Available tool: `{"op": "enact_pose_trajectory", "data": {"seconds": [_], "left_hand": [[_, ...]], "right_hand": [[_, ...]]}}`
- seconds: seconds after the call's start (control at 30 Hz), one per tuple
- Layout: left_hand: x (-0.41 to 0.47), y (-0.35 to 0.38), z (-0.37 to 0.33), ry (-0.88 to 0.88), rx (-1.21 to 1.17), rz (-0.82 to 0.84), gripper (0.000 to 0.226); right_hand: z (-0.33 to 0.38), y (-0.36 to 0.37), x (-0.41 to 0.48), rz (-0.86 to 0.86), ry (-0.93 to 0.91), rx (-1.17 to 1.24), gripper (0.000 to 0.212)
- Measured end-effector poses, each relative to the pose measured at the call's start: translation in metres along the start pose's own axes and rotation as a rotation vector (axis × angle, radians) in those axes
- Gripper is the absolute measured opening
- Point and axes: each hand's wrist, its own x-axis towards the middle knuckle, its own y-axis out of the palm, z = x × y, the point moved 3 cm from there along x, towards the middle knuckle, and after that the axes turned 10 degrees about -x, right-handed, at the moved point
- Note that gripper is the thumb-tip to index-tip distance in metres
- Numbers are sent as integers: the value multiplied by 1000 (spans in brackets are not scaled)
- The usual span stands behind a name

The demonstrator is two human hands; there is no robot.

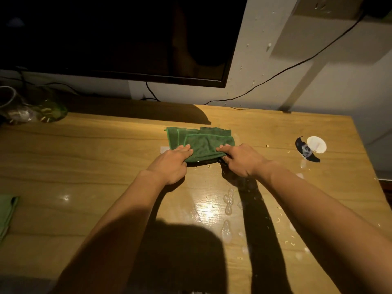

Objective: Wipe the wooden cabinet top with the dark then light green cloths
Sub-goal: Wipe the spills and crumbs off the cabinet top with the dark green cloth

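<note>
The dark green cloth (201,142) lies folded on the wooden cabinet top (95,158), a little right of centre and towards the wall. My left hand (172,164) grips its near left corner. My right hand (241,159) pinches its near right edge, which is lifted slightly off the wood. The light green cloth (6,213) lies at the far left edge of the view, only partly visible.
A dark TV screen (118,39) hangs over the back of the cabinet. Glass items (51,109) stand at the back left. A white round lid (316,144) and a black scrap (305,152) lie at the right. Water drops (228,203) and crumbs (291,242) dot the near right surface.
</note>
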Motion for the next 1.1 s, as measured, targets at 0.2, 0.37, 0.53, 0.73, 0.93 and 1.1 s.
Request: {"op": "enact_pose_trajectory", "data": {"seconds": [0.2, 0.37, 0.53, 0.73, 0.93, 1.1], "left_hand": [[-31, 24, -10, -28, -58, -18, 58], [-54, 41, -19, -55, -79, -16, 58], [-72, 58, -28, -73, -114, -23, 57], [-96, 79, -39, -86, -121, -45, 57], [-122, 98, -52, -88, -123, -44, 57], [-145, 114, -65, -83, -109, -39, 59]], "right_hand": [[2, 13, -33, 5, -23, -18, 46], [2, 26, -59, 30, -57, -33, 45], [1, 37, -82, 40, -62, 3, 46], [-1, 48, -108, 45, -83, -19, 46], [-1, 63, -136, 64, -89, -20, 47], [-3, 76, -162, 73, -115, -34, 46]]}}
